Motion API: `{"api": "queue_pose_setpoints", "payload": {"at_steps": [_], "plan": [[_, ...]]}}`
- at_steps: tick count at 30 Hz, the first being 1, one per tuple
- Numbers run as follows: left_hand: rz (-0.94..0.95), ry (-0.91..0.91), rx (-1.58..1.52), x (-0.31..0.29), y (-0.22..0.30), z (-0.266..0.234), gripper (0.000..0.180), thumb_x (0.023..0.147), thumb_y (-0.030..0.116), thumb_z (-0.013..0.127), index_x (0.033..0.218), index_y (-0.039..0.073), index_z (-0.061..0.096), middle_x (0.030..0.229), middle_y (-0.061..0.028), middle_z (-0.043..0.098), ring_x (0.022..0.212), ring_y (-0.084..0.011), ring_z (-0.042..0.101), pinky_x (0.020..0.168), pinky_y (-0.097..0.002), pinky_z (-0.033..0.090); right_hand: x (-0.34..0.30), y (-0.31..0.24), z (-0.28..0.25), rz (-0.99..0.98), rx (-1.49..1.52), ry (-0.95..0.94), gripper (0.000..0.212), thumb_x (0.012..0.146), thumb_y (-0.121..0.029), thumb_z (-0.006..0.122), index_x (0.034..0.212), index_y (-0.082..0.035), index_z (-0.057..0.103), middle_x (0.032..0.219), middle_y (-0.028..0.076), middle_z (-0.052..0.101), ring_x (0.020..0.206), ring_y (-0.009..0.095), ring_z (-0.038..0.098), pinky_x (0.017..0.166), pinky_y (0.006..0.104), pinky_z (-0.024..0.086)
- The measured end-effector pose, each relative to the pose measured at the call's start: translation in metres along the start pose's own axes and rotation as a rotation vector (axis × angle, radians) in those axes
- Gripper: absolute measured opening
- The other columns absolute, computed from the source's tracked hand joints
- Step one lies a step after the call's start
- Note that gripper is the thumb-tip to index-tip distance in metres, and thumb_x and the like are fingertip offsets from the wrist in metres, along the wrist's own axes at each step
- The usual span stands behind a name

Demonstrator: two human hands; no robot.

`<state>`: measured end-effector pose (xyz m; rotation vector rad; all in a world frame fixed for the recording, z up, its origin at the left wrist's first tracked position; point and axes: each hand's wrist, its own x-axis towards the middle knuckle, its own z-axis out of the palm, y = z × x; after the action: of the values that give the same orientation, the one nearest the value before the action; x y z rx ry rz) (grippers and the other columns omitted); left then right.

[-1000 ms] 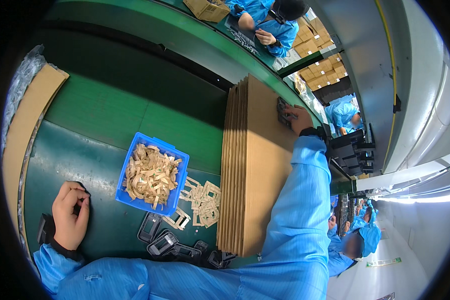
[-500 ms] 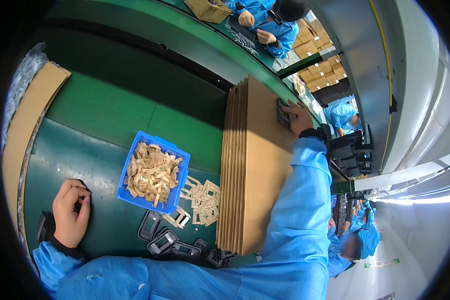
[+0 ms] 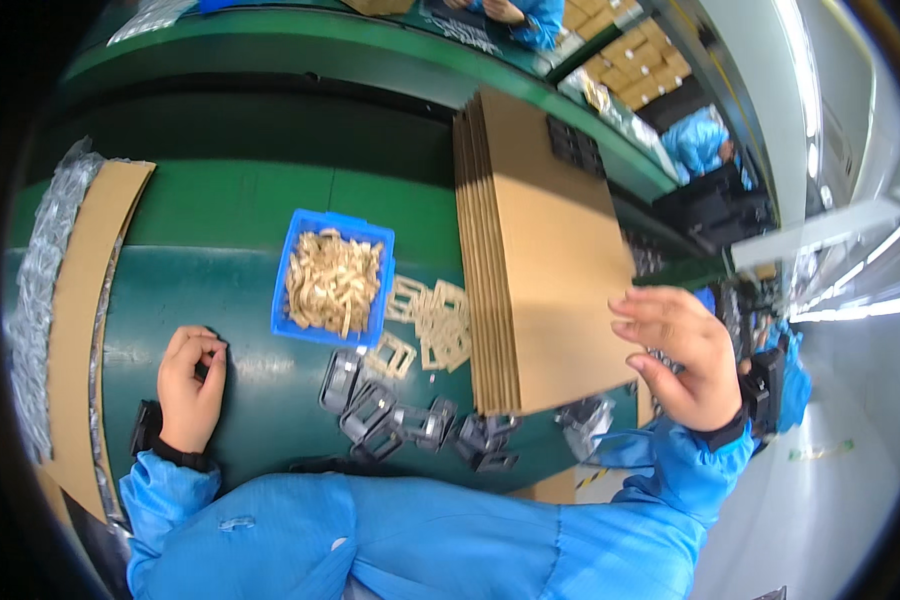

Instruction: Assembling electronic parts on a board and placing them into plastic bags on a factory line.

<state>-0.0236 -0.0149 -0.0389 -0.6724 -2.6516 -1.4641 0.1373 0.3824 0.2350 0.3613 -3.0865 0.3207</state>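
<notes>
At the far left a strip of crinkled clear plastic wrap [image 3: 45, 290] lies along a long flat sheet of brown cardboard [image 3: 85, 310] on the dark green work table [image 3: 240, 215]; just right of the sheet, the left hand [image 3: 192, 385] rests on the green surface with its fingers curled in together around a small dark item that is too hidden to tell apart, a dark band at the wrist above a bright blue sleeve [image 3: 170, 500]. To its right stands a shallow blue plastic bin [image 3: 332, 278] filled with small tan pieces, and just beside the bin a loose scatter of pale cardboard frame-shaped cutouts [image 3: 430, 320] lies on the table, with a row of grey-black plastic frame parts [image 3: 390, 415] in front of them near the table's edge. Right of the cutouts sits a tall stack of flat brown corrugated cardboard sheets [image 3: 540, 250], with a few dark parts lying on its far end. The right hand [image 3: 680, 355] is raised over the stack's near right corner, palm turned inward and fingers loosely bent and spread apart, gripping nothing; whether it touches the top sheet cannot be told. Beyond the table, at the top and right, other people in blue coats work near stacked cartons
</notes>
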Motion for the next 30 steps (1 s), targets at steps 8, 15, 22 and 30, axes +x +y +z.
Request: {"api": "queue_pose_setpoints", "payload": {"at_steps": [8,15,22,30], "plan": [[0.060,-0.020,-0.059,-0.001,-0.010,0.002,0.006,0.086,-0.007,0.061,0.091,-0.003,0.062,0.101,-0.0095,0.060,0.074,-0.0132,0.052,0.070,-0.0242,0.045,-0.113,0.006,0.096,0.383,-0.153,0.176,0.048,0.081,-0.010,0.074,0.128,-0.005,0.062,0.139,0.019,0.055,0.132,0.041,0.048,0.105,0.0455,0.043],[0.120,-0.005,-0.037,-0.008,-0.018,-0.001,0.005,0.087,-0.006,0.061,0.092,-0.004,0.063,0.102,-0.0101,0.060,0.075,-0.0130,0.052,0.070,-0.0243,0.045,-0.137,0.020,0.158,0.353,-0.174,0.206,0.050,0.081,-0.015,0.075,0.129,-0.010,0.062,0.140,0.012,0.056,0.133,0.035,0.049,0.106,0.0452,0.041],[0.109,0.007,-0.023,-0.006,-0.013,0.001,0.005,0.088,-0.002,0.063,0.092,-0.005,0.064,0.102,-0.0105,0.062,0.075,-0.0134,0.055,0.072,-0.0241,0.047,-0.138,-0.020,0.164,0.180,-0.227,0.566,0.045,0.073,-0.003,0.077,0.116,-0.001,0.066,0.121,0.015,0.067,0.112,0.034,0.064,0.092,0.0427,0.051],[0.098,0.000,-0.015,-0.004,-0.013,0.001,0.005,0.089,-0.002,0.062,0.093,-0.005,0.064,0.104,-0.0104,0.062,0.074,-0.0125,0.054,0.071,-0.0240,0.047,-0.142,-0.046,0.227,0.409,0.017,0.242,0.029,0.073,-0.004,0.074,0.102,-0.003,0.068,0.108,0.012,0.065,0.098,0.033,0.061,0.081,0.0406,0.052]]}}
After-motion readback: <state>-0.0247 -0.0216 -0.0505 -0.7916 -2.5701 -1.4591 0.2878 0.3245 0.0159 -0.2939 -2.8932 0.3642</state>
